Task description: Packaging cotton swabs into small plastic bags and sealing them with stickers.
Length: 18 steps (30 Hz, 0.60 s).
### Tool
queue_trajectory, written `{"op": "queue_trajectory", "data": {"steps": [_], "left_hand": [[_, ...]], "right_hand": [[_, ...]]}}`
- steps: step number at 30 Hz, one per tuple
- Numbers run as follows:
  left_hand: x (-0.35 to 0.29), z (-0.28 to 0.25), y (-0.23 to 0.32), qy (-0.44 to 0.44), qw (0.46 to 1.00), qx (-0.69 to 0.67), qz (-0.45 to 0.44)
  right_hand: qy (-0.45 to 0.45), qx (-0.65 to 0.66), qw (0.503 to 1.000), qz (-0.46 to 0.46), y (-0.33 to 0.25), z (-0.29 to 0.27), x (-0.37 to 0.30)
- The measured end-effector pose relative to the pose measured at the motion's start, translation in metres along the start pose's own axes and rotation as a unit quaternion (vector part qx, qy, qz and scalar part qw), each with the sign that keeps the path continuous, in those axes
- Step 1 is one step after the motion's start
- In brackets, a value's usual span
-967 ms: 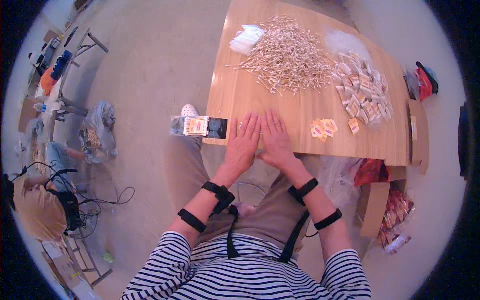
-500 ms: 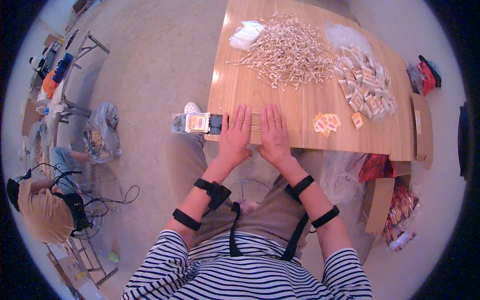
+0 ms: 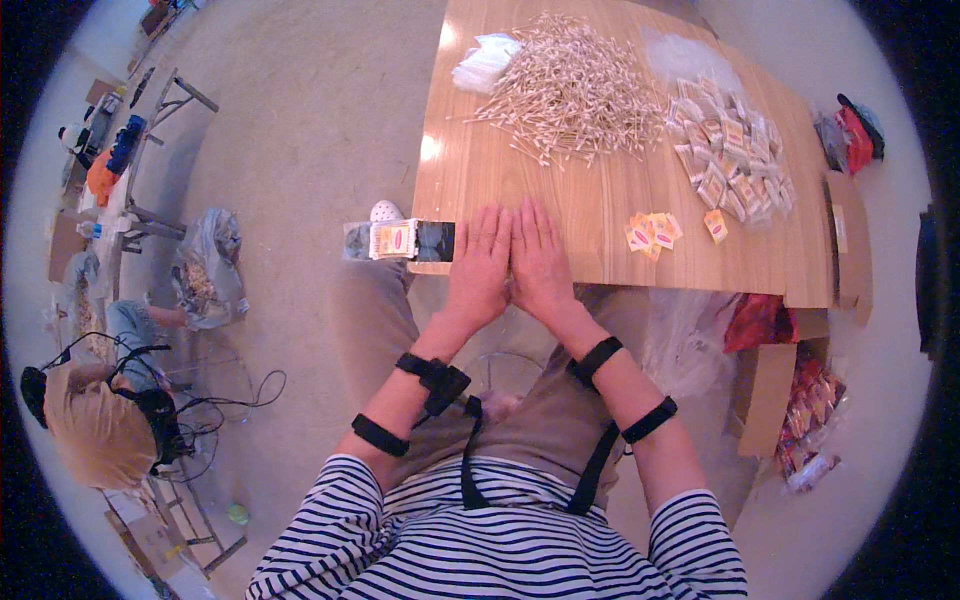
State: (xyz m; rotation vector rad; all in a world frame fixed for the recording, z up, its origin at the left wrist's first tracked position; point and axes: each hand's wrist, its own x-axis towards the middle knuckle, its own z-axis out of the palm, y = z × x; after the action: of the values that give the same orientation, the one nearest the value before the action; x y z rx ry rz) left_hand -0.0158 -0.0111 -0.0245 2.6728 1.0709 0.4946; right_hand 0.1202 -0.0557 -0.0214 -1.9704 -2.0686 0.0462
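My left hand [image 3: 482, 265] lies flat near the table's front edge, fingers stretched out. Beside it, my right hand [image 3: 541, 262] is laid out the same way, the two index fingers almost touching. Any cotton swabs under or between the palms are hidden. Just left of my left hand, a small pack of cotton swabs with an orange and white card [image 3: 397, 240] rests on a black strip [image 3: 435, 241] that juts past the table's left edge. Farther back is a large heap of loose cotton swabs [image 3: 580, 90].
Orange and white cards [image 3: 652, 233] lie to the right, with a single card [image 3: 715, 225] beside them. Behind them are filled swab packs [image 3: 730, 165] and clear bags [image 3: 690, 60]. A cardboard box [image 3: 768, 400] stands below at right. Another person [image 3: 95, 420] sits at far left.
My hands have come together, the right one moving left toward the other. The row of cotton swabs seen between them before is now out of sight.
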Motion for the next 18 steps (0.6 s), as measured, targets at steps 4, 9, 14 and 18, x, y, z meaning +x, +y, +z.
{"op": "queue_trajectory", "data": {"steps": [4, 9, 14, 18], "left_hand": [[-0.020, -0.045, 0.006, -0.016, 0.998, -0.003, -0.065], [-0.041, -0.049, 0.008, -0.057, 0.995, 0.021, -0.081], [-0.039, -0.042, 0.012, -0.041, 0.996, 0.000, -0.075], [-0.038, -0.036, 0.011, -0.035, 0.997, 0.013, -0.070]], "right_hand": [[0.010, -0.015, 1.000, 0.006, 0.001, -0.002, 0.000], [0.009, 0.016, 1.000, 0.007, -0.003, -0.008, 0.001], [0.014, 0.004, 1.000, 0.004, 0.000, -0.004, -0.001], [0.030, -0.009, 1.000, -0.004, 0.001, 0.000, -0.001]]}}
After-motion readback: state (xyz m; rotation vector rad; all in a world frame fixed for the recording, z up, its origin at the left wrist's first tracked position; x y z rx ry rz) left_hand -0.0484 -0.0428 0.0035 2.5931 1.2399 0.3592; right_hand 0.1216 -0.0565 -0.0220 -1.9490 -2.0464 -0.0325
